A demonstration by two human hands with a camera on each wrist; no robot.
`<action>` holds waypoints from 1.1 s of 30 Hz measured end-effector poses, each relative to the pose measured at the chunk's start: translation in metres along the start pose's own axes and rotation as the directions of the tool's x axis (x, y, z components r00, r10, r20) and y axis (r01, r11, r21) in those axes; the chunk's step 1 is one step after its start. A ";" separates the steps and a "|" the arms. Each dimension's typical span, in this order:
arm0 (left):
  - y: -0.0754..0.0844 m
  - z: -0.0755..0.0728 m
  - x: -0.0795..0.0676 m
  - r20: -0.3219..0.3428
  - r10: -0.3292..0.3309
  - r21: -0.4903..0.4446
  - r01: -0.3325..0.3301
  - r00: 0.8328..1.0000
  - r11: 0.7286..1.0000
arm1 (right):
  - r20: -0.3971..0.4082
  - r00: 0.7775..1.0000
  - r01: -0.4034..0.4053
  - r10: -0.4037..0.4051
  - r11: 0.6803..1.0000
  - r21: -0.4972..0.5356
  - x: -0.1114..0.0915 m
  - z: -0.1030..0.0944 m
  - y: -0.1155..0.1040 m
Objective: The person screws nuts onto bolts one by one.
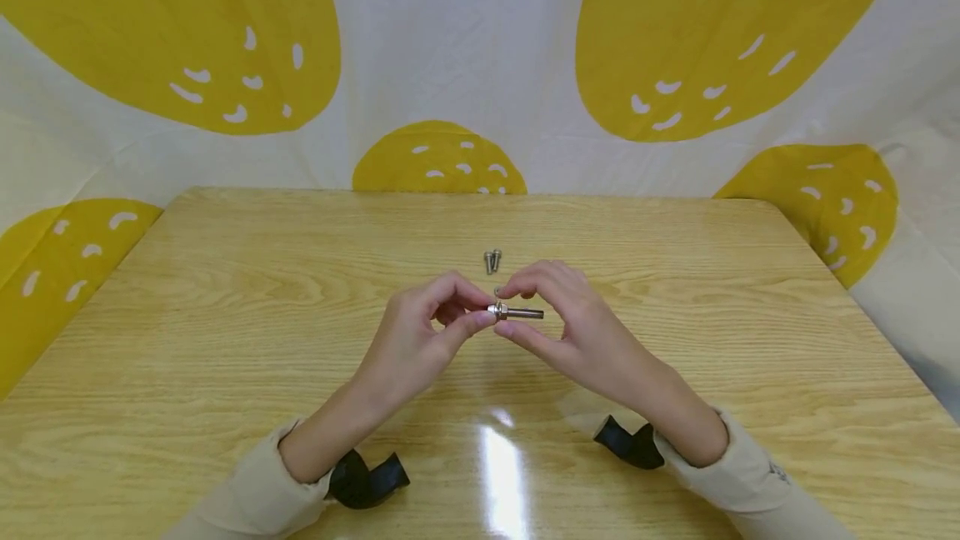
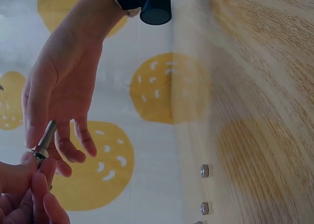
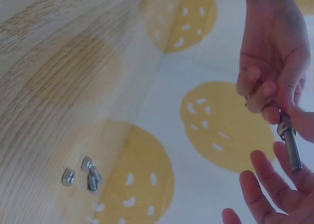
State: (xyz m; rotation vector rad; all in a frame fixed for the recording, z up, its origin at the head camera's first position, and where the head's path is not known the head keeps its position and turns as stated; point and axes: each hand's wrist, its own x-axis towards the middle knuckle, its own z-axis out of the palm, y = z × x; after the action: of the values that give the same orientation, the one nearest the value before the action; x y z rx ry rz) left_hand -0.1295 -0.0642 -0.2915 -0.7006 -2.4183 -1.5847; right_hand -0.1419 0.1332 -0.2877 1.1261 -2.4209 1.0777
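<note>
Pale beige left sleeve and right sleeve, with a black left fitting and right fitting at the wrists.
Both sleeves are plain cloth ending in loose, soft-creased cuffs; the right one carries a small dark marking. Each fitting bends out from the cuff into a short, stubby cylinder, and the right one shows a flat, round end face in the left wrist view.

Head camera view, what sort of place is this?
Probably an indoor tabletop workspace: a wood-grain table, a yellow-patterned cloth hanging behind it, and a metal bolt held in the left hand. I can't tell what room or building it is.
</note>
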 end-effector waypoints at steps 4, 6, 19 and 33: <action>0.000 0.000 0.000 -0.005 -0.010 0.003 0.010 1.000 1.000 | -0.028 0.997 0.069 -0.069 0.998 -0.002 0.001 0.001 0.002; 0.001 -0.001 0.000 -0.005 -0.012 0.000 0.012 1.000 1.000 | -0.037 0.995 0.093 -0.093 0.996 -0.002 0.002 0.002 0.003; 0.003 0.000 0.000 -0.002 -0.012 -0.001 0.012 1.000 1.000 | 0.027 0.999 -0.038 0.038 0.999 -0.013 0.000 -0.001 -0.002; 0.003 0.000 -0.001 -0.007 -0.002 -0.005 0.002 1.000 1.000 | -0.027 0.995 0.100 -0.100 0.995 -0.005 0.001 0.001 0.001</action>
State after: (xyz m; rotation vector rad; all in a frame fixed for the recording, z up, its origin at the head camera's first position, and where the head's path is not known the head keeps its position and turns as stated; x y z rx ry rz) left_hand -0.1276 -0.0638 -0.2890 -0.6921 -2.4121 -1.5921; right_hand -0.1435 0.1325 -0.2882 1.2090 -2.3182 1.0506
